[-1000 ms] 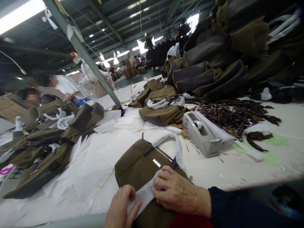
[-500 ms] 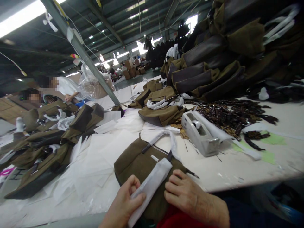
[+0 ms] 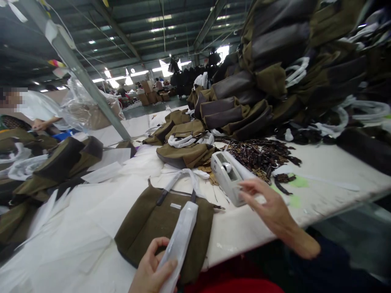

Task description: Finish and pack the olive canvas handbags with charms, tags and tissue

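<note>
The olive felt bag (image 3: 161, 232) lies flat on the white table (image 3: 232, 244), near the table's front edge, with its base toward the person. The left hand (image 3: 151, 268) grips a narrow white strip (image 3: 180, 240) in a closed hold, thumb and fingers around its lower end. The strip stands tilted across the bag's middle, its upper end just below the dark strap ends (image 3: 175, 199). Whether it is attached to the bag cannot be told. The right hand (image 3: 271, 207) is off the bag and holds nothing, its fingers spread in a wide, open posture. Its fingertips are at the front of the gray tape dispenser (image 3: 224, 179), though contact cannot be confirmed. State of the work: the bag's white-wrapped straps (image 3: 183, 175) lie looped beyond its top edge, and the dark strap ends remain exposed. The held strip is not shown secured. Stacked bags (image 3: 232, 97) rise behind the dispenser, and patterned trim pieces (image 3: 259, 156) lie in a heap beside it. Tissue sheets (image 3: 67, 219) cover the table to the left of the bag. A co-worker's hand (image 3: 39, 125) is visible farther left, apart from this work.
</note>
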A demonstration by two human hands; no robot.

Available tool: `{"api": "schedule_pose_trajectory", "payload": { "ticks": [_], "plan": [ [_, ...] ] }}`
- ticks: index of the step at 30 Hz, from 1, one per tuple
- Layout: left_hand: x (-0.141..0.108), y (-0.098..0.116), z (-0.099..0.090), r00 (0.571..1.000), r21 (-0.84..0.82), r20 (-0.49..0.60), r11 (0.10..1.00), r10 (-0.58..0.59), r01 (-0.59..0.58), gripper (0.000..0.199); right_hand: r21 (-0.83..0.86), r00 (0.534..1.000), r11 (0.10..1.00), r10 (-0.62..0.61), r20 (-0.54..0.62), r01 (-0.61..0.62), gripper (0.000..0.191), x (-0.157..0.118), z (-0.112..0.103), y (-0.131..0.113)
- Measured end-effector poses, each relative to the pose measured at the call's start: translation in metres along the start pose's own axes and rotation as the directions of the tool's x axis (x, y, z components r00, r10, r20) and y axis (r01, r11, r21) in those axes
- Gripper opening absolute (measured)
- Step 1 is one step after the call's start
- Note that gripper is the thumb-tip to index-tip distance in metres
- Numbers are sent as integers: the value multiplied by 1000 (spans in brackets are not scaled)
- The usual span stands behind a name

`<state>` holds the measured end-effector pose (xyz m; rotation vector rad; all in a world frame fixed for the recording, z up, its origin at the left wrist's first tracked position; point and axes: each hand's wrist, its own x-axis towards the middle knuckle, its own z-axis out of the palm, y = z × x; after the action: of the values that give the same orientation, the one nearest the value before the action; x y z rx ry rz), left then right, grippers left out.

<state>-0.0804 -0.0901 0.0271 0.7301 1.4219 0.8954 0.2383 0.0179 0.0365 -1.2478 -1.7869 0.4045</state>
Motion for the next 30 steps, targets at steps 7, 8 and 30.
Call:
{"api": "schedule_pose_trajectory", "payload": {
  "ticks": [7,8,30],
  "plan": [
    [1,-5,-3,997,-27,59,999,42,-41,63,-45,938,952,306,163,-303,36,39,-22,48],
    [2,-7,-4,997,-30,63,998,52,-51,65,-43,931,946,325,164,-322,36,42,-19,47],
    [-1,-9,-8,993,-62,85,995,78,-73,69,740,652,266,700,291,-617,42,-32,9,37]
  ]
}}
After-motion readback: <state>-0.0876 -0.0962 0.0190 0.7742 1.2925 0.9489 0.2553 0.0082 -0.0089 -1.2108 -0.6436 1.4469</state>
